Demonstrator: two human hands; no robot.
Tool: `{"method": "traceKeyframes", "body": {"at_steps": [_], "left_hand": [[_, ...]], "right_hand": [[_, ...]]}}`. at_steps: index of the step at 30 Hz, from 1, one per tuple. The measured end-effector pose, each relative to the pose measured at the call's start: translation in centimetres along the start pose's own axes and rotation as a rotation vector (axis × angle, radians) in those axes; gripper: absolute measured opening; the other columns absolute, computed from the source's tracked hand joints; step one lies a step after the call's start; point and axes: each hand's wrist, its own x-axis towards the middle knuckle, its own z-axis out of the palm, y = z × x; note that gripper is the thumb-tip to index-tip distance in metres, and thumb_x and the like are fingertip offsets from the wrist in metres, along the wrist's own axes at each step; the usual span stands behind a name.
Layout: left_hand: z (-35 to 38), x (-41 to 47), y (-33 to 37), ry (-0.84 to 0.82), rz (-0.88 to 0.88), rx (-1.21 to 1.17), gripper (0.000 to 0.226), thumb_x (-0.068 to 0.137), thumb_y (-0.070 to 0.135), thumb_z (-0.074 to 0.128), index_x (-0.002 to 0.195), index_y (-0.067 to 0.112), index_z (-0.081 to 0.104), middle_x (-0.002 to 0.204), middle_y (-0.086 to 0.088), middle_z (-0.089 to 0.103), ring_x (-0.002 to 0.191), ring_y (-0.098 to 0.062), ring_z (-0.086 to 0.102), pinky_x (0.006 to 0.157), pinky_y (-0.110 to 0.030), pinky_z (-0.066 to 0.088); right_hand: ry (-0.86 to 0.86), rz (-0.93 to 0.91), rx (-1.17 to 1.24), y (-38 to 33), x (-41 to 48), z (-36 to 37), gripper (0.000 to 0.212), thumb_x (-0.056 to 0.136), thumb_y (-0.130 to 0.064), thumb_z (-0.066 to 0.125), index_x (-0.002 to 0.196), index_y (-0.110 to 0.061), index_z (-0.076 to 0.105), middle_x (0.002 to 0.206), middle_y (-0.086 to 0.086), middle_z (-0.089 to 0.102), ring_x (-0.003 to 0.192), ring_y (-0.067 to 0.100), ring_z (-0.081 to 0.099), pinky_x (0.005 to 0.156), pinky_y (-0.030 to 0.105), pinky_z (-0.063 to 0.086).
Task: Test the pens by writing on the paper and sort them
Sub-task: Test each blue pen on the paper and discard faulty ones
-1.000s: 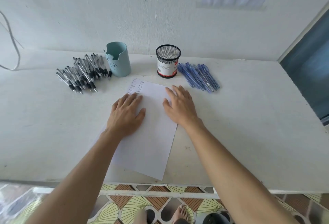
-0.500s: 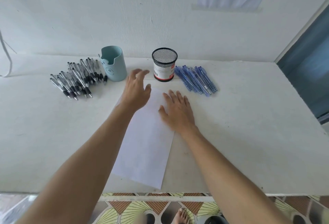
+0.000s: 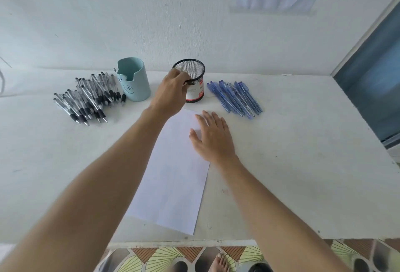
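Both hands set up: left hand (image 3: pixel 171 93) grips mesh cup (image 3: pixel 195 94) at twelve o'clock, right hand (image 3: pixel 213 138) lies flat on paper (image 3: pixel 173 176); next, probably pick among black pens (image 3: pixel 86 98).

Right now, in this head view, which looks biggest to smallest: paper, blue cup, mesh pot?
1. paper
2. blue cup and mesh pot look alike; the left hand hides part of the pot.

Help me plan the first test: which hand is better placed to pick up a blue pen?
Right, probably. The right hand lies open on the paper, with the blue pens just beyond its fingers, slightly to the right. The left hand is busy gripping the rim of the mesh cup.
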Motion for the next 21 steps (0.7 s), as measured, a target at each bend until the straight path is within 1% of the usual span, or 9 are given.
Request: {"method": "traceKeyframes", "body": {"at_steps": [3, 7, 12, 14, 17, 21], "left_hand": [[-1.4, -2.8, -0.7, 0.062, -0.002, 0.005, 0.018, 0.093, 0.002, 0.058, 0.11, 0.001, 0.065, 0.104, -0.018, 0.056, 0.088, -0.036, 0.058, 0.079, -0.038, 0.046], [-3.0, -7.6, -1.7, 0.108, -0.063, 0.024, 0.021, 0.093, 0.003, 0.061, 0.113, 0.003, 0.066, 0.106, -0.014, 0.056, 0.09, -0.031, 0.057, 0.08, -0.031, 0.042], [-4.7, -11.9, -2.1, 0.16, -0.128, 0.058, 0.024, 0.09, 0.0, 0.063, 0.114, 0.002, 0.068, 0.103, -0.014, 0.058, 0.093, -0.03, 0.055, 0.08, -0.028, 0.04], [-5.1, -12.9, -2.1, 0.171, -0.144, 0.059, 0.024, 0.09, 0.0, 0.063, 0.113, 0.001, 0.067, 0.103, -0.014, 0.058, 0.095, -0.032, 0.056, 0.08, -0.031, 0.042], [-5.2, -13.8, -1.9, 0.169, -0.168, 0.058, 0.024, 0.091, 0.0, 0.063, 0.115, 0.001, 0.066, 0.105, -0.013, 0.057, 0.098, -0.033, 0.057, 0.083, -0.04, 0.049], [-5.3, -14.2, -1.6, 0.172, -0.197, 0.097, 0.027, 0.092, 0.003, 0.063, 0.119, 0.005, 0.067, 0.109, -0.013, 0.059, 0.104, -0.035, 0.054, 0.087, -0.044, 0.048]], "right_hand": [[-0.039, -0.002, -0.006, 0.0, 0.1, -0.2, 0.061, 0.101, -0.049, 0.035, 0.156, -0.024, 0.026, 0.166, 0.001, 0.018, 0.153, 0.024, 0.007, 0.124, 0.043, 0.002], [-0.101, -0.015, -0.066, 0.1, 0.3, -0.4, 0.059, 0.104, -0.049, 0.025, 0.159, -0.027, 0.017, 0.168, -0.002, 0.008, 0.154, 0.025, 0.0, 0.124, 0.045, -0.001], [-0.159, -0.028, -0.087, 0.0, 0.3, -0.7, 0.057, 0.106, -0.046, 0.02, 0.159, -0.028, 0.011, 0.168, -0.003, 0.002, 0.154, 0.025, -0.005, 0.123, 0.048, -0.002], [-0.178, -0.033, -0.095, 0.0, 0.3, -0.9, 0.057, 0.106, -0.046, 0.019, 0.16, -0.028, 0.01, 0.168, -0.003, 0.0, 0.154, 0.025, -0.006, 0.122, 0.049, -0.003], [-0.199, -0.033, -0.096, -0.1, 0.3, -1.1, 0.058, 0.106, -0.047, 0.018, 0.16, -0.029, 0.008, 0.168, -0.004, -0.002, 0.154, 0.024, -0.007, 0.122, 0.049, -0.003], [-0.202, -0.028, -0.084, -0.1, 0.1, -1.2, 0.059, 0.105, -0.048, 0.018, 0.16, -0.028, 0.008, 0.168, -0.004, -0.001, 0.154, 0.024, -0.007, 0.123, 0.048, -0.004]]}}
